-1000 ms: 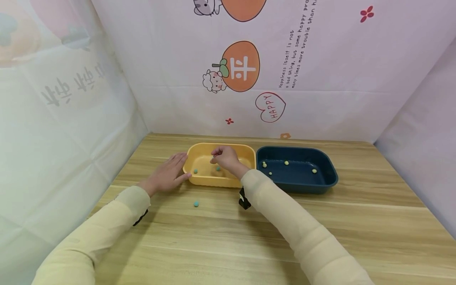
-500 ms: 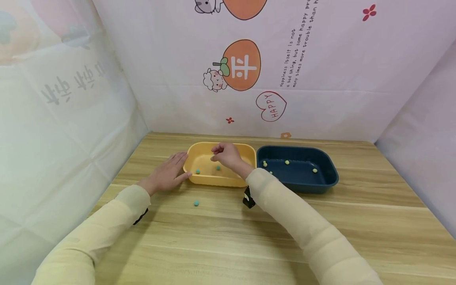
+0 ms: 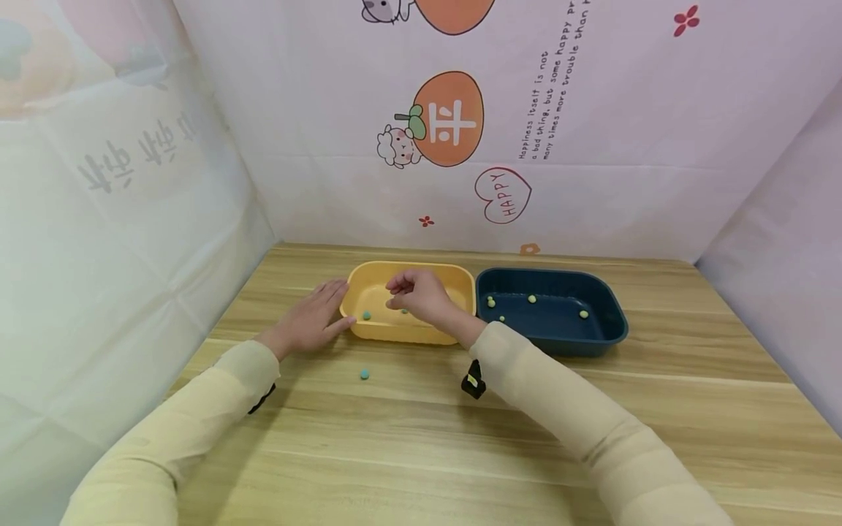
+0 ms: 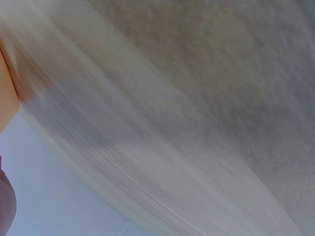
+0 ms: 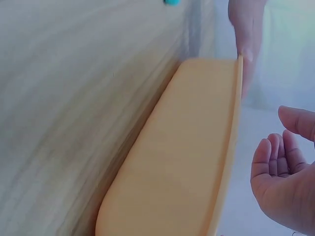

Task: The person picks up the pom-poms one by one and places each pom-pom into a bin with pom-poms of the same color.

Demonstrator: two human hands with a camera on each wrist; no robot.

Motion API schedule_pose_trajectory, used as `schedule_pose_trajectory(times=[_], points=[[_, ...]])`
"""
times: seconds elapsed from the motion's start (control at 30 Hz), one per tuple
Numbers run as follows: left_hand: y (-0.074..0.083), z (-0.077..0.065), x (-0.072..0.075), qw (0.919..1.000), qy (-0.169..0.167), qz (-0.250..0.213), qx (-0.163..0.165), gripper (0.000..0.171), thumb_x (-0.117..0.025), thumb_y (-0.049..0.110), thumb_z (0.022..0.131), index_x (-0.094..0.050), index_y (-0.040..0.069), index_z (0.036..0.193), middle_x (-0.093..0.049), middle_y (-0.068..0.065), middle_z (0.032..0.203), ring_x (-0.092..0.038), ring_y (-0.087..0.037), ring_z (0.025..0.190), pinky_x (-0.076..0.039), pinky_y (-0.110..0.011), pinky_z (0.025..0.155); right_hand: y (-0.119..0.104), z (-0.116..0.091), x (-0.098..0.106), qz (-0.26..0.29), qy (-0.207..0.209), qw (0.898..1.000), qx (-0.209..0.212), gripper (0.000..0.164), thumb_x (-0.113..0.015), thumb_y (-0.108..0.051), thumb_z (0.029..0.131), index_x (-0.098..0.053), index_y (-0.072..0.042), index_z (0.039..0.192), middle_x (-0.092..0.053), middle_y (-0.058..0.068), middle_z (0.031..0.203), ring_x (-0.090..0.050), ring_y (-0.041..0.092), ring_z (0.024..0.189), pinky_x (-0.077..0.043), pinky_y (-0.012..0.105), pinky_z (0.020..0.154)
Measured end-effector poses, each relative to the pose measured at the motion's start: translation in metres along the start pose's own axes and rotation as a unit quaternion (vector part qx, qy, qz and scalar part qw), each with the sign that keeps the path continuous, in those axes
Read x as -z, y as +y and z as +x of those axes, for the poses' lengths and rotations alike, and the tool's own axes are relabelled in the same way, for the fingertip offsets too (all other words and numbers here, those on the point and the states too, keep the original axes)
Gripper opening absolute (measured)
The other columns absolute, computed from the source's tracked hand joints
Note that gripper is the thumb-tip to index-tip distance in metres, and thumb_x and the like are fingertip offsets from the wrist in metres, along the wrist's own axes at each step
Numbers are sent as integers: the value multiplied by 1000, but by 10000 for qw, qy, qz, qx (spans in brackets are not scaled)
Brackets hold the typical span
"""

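My left hand [image 3: 309,318] rests against the left end of a yellow tub [image 3: 401,334], fingers along its outer wall and thumb at the front corner. Over the inside of that tub hovers my right hand [image 3: 421,296]. The right wrist view shows this hand [image 5: 285,177] above the rim with its fingers loosely bent, thumb apart, and nothing between them. One small teal ball [image 3: 366,315] lies inside the tub near the front wall. A second teal ball [image 3: 404,311] shows partly under the right hand. On the table in front lies another teal ball [image 3: 365,374].
A dark blue tub [image 3: 559,346] stands against the yellow tub's right end, with several small yellow balls [image 3: 532,299] inside. The wooden table [image 3: 368,453] reaches back to a printed cloth wall [image 3: 316,183]. Cloth also hangs on both sides.
My right wrist and sleeve have shifted right, and the right thumb and fingers have parted a little. The teal ball near the front wall has rolled slightly right. My left hand stays in place.
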State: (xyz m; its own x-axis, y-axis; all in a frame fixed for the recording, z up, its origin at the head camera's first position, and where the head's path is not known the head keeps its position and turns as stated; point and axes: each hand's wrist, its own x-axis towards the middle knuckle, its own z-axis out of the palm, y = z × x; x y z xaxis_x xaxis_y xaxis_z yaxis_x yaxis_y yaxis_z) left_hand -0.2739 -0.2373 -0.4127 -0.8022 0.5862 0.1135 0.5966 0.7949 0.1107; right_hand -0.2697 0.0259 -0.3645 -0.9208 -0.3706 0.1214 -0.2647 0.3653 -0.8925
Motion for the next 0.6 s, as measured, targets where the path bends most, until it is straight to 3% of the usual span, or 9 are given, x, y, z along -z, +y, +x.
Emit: schedule_pose_trajectory(times=[0.17,0.37,0.6], points=[[1,0,1,10000,-36,-9,1,78,-35,49,103,-14,-8,152,-20,-25,156,-14,-34,145,-9,-45,118,-2,-12,-5,0,-232,9997,104,24,-76,-2,83,-67,4,104,-64,7,90,-59,19,82,-52,24,69],[1,0,2,10000,-39,-26,13,79,-34,51,103,-15,-8,151,-19,-25,156,-15,-34,145,-9,-46,117,-7,-28,-15,30,-555,9984,44,18,-76,-3,83,-68,-4,100,-64,5,90,-59,17,81,-52,24,69],[3,-1,3,10000,16,-15,-27,78,-38,48,103,-16,-9,151,-21,-26,155,-16,-35,144,-10,-47,117,-10,-41,-29,82,-951,9951,237,21,-76,0,82,-69,2,101,-66,18,101,-60,14,81,-52,23,73]])
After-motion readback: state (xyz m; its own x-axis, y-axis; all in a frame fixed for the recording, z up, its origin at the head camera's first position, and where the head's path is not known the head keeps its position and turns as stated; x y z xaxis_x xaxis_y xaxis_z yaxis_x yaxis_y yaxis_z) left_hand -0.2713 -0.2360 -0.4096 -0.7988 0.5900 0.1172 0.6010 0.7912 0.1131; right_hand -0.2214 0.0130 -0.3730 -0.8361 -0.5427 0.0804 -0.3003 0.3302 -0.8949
